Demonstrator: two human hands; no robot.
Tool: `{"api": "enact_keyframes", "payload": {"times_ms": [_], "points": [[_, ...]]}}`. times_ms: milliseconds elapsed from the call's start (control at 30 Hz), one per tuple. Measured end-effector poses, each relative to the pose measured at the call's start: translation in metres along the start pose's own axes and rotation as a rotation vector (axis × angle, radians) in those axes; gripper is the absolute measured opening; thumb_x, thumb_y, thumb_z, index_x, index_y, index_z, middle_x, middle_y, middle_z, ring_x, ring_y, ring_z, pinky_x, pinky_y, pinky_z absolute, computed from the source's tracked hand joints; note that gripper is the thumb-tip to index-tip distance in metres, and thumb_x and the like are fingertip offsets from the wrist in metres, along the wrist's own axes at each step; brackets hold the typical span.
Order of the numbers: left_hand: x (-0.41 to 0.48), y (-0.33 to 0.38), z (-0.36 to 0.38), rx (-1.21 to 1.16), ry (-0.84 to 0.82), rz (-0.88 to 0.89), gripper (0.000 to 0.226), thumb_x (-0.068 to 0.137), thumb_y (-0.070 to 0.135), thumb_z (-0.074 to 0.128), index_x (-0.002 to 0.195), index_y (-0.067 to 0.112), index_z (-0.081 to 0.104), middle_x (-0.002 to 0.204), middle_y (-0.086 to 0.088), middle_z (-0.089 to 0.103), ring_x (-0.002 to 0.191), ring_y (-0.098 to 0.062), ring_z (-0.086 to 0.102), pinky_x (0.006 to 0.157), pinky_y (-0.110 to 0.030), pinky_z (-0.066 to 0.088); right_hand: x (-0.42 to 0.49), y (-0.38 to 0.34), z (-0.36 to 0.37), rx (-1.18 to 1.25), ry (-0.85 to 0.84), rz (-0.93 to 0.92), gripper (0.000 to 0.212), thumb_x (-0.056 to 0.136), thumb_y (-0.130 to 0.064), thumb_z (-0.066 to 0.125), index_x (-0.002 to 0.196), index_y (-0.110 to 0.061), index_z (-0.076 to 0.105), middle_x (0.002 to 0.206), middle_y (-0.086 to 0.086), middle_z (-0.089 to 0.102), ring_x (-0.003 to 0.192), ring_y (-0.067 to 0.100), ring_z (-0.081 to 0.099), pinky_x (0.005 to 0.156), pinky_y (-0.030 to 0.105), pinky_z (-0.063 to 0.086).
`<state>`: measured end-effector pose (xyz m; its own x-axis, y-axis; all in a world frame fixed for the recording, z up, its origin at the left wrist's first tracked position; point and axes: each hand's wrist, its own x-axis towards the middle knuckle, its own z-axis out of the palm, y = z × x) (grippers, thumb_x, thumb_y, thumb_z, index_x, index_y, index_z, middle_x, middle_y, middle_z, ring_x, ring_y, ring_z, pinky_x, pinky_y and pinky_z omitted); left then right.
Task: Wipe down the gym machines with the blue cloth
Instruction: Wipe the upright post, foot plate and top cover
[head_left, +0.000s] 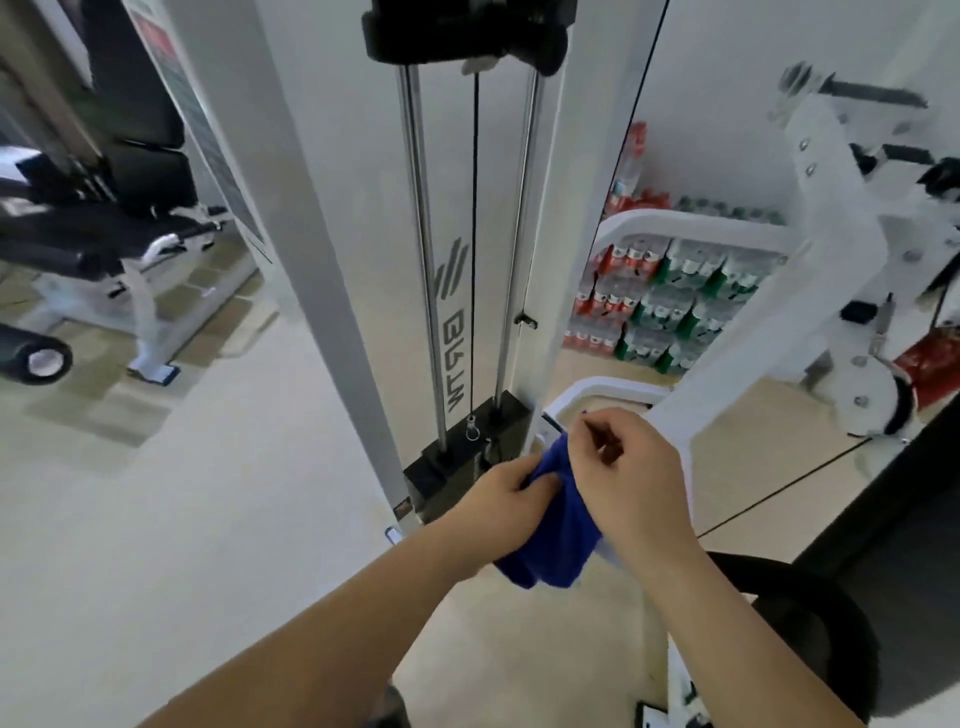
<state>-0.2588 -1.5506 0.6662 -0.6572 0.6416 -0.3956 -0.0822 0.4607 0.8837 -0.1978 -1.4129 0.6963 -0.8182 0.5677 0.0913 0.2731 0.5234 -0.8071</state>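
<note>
A blue cloth (558, 530) hangs bunched between both my hands, low and just right of centre. My left hand (506, 501) grips its left side with curled fingers. My right hand (631, 473) pinches its upper edge, fingers bent over the top. Both hands are in front of the white weight-stack machine (332, 218), close to its black weight stack (462, 457) and the two chrome guide rods (423, 234). The lower part of the cloth droops free below my hands.
A white curved frame tube (691, 228) stands behind the machine. Stacked packs of bottled drinks (670, 306) line the back wall. A white lever machine (852, 234) is at right, a black padded bench machine (104, 218) at left, and a black round pad (810, 639) by my right forearm.
</note>
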Motion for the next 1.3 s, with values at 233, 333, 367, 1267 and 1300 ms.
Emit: {"api": "enact_keyframes", "payload": {"times_ms": [233, 333, 367, 1267, 1300], "points": [[0.002, 0.005, -0.009, 0.127, -0.113, 0.012, 0.030, 0.097, 0.063, 0.047, 0.107, 0.041, 0.065, 0.099, 0.009, 0.074, 0.093, -0.015, 0.071, 0.093, -0.043, 0.058, -0.005, -0.007, -0.008, -0.101, 0.103, 0.027, 0.011, 0.097, -0.025, 0.061, 0.087, -0.025, 0.066, 0.085, -0.010, 0.064, 0.077, 0.008, 0.060, 0.069, 0.030, 0.050], [-0.032, -0.023, -0.037, 0.138, -0.051, 0.022, 0.017, 0.103, 0.046, 0.051, 0.101, 0.038, 0.065, 0.092, 0.012, 0.072, 0.087, -0.009, 0.069, 0.088, -0.037, 0.058, -0.017, -0.022, 0.010, -0.021, 0.039, 0.059, 0.012, 0.096, -0.024, 0.062, 0.085, -0.026, 0.066, 0.080, -0.008, 0.068, 0.075, 0.011, 0.063, 0.071, 0.032, 0.054], [-0.039, -0.028, -0.051, 0.092, 0.017, 0.014, 0.016, 0.104, 0.042, 0.052, 0.100, 0.035, 0.066, 0.090, 0.010, 0.073, 0.086, -0.012, 0.070, 0.087, -0.039, 0.059, -0.022, -0.030, 0.022, 0.017, 0.004, 0.068, 0.010, 0.096, -0.024, 0.064, 0.087, -0.027, 0.067, 0.081, -0.009, 0.068, 0.075, 0.009, 0.063, 0.070, 0.030, 0.054], [-0.041, 0.048, -0.299, 0.096, 0.744, 0.544, 0.051, 0.101, 0.031, 0.060, 0.149, 0.042, 0.045, 0.124, 0.013, 0.053, 0.115, -0.003, 0.054, 0.097, -0.028, 0.052, 0.087, -0.280, 0.155, 0.464, 0.456, -0.394, 0.003, 0.106, -0.020, 0.048, 0.104, -0.021, 0.045, 0.109, -0.015, 0.045, 0.096, -0.007, 0.055, 0.083, 0.014, 0.049], [-0.038, 0.044, -0.298, 0.133, 0.764, 0.550, 0.056, 0.100, 0.029, 0.060, 0.152, 0.041, 0.042, 0.122, 0.012, 0.051, 0.114, -0.001, 0.051, 0.096, -0.023, 0.050, 0.085, -0.282, 0.165, 0.475, 0.492, -0.420, 0.010, 0.106, -0.018, 0.045, 0.115, -0.014, 0.046, 0.113, -0.015, 0.046, 0.101, -0.010, 0.054, 0.086, 0.014, 0.048]]}}
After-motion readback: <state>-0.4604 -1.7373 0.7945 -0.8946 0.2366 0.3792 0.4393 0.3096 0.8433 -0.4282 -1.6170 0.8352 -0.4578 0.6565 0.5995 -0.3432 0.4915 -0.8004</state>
